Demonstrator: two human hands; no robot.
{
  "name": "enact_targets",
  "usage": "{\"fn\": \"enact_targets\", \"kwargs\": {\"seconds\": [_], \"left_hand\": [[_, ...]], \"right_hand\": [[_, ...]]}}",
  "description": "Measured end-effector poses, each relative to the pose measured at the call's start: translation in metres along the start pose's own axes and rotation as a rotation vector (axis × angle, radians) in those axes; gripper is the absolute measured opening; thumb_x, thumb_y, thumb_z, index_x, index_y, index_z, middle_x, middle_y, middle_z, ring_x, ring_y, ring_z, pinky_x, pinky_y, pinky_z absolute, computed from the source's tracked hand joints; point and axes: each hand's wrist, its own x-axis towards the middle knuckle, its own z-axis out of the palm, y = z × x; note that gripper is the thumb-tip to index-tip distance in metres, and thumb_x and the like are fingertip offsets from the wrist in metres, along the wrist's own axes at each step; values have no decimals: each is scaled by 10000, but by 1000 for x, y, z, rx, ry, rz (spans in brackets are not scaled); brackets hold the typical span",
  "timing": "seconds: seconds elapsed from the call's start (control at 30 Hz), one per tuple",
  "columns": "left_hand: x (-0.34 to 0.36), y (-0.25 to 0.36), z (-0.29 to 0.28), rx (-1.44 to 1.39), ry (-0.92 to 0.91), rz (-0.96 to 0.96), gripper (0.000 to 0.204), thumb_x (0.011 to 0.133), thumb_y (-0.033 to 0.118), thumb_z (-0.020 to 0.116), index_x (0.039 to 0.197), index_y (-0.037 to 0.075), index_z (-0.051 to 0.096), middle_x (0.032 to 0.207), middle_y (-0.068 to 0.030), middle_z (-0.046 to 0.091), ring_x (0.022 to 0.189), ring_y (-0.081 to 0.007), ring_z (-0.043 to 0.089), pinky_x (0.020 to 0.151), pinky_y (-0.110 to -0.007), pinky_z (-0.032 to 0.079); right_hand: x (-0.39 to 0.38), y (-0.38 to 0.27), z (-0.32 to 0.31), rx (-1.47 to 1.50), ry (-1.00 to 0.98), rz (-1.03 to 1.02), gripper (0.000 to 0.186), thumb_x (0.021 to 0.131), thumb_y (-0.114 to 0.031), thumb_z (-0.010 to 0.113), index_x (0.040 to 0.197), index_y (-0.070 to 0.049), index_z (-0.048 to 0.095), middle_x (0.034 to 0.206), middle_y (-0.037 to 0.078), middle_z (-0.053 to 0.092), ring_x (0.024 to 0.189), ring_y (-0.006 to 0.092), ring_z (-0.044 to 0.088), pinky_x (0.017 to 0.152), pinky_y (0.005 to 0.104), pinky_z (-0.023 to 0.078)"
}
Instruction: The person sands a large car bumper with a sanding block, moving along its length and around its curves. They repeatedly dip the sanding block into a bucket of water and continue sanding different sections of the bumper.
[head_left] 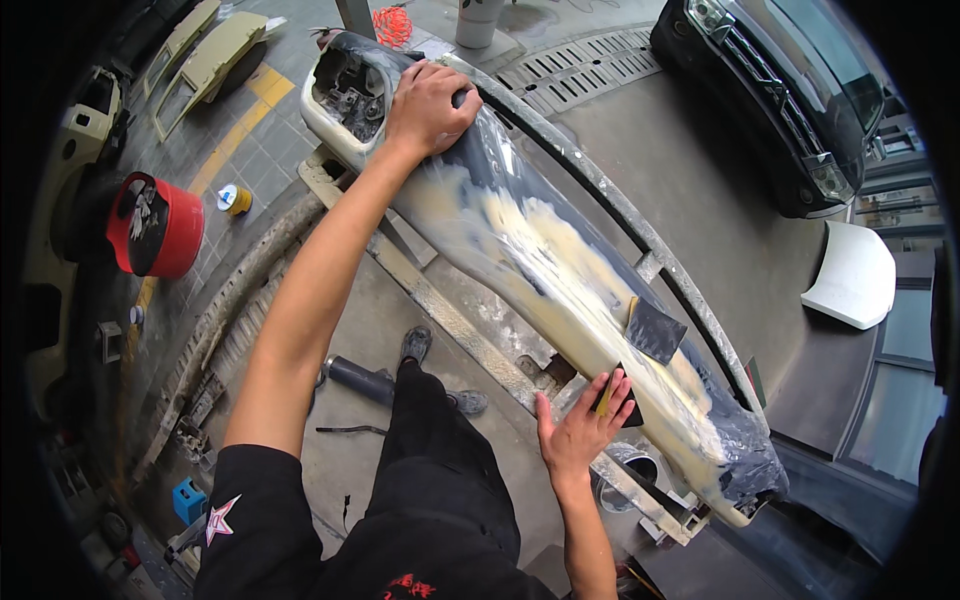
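A long car bumper (pixel 545 255), dark with pale cream filler patches, lies across a metal stand (pixel 450 310). My left hand (pixel 430 108) is curled over its far left end beside the lamp opening, fingers bent against the surface. My right hand (pixel 585 430) is at the near edge, lower right. Its fingers lie over a dark piece of sandpaper (pixel 630 411) with a yellow strip, and the thumb points away. A second dark sandpaper sheet (pixel 656 332), yellow along one edge, rests on the bumper just beyond that hand.
A red bucket (pixel 182 235) and a small yellow tin (pixel 235 199) stand at left. Car panels (pixel 210 62) lie beyond them. A black car (pixel 770 100) is parked at far right, near a white panel (pixel 850 275). A dark cylinder (pixel 360 381) lies by my feet.
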Motion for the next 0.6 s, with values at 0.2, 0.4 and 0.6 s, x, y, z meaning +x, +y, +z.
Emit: {"fn": "enact_targets", "kwargs": {"seconds": [0.2, 0.4, 0.6], "left_hand": [[0, 0, 0, -45, 28, 25, 322, 916, 351, 616, 960, 82, 788, 1086, -83, 759, 1147, -252, 652, 1218, -434, 329], [-2, -3, 0, -40, 44, 13, 247, 922, 298, 627, 938, 96, 769, 1074, -65, 749, 1121, -246, 658, 1199, -440, 356], [0, 1, 4, -68, 76, 38, 227, 916, 285, 626, 928, 98, 756, 1025, -64, 732, 1109, -240, 652, 1197, -448, 356]], "right_hand": [[104, -120, 26, 149, -63, -268, 985, 930, -677, 618, 1578, 31, 394, 1700, 189, 306, 1601, 332, 233, 1293, 504, 133], [27, -55, 22, -9, -18, -162, 943, 927, -585, 692, 1544, 75, 424, 1668, 227, 357, 1590, 364, 260, 1289, 507, 114], [119, -143, 25, 163, -77, -188, 983, 921, -641, 663, 1553, 66, 404, 1678, 212, 342, 1593, 346, 252, 1289, 505, 129]]}}
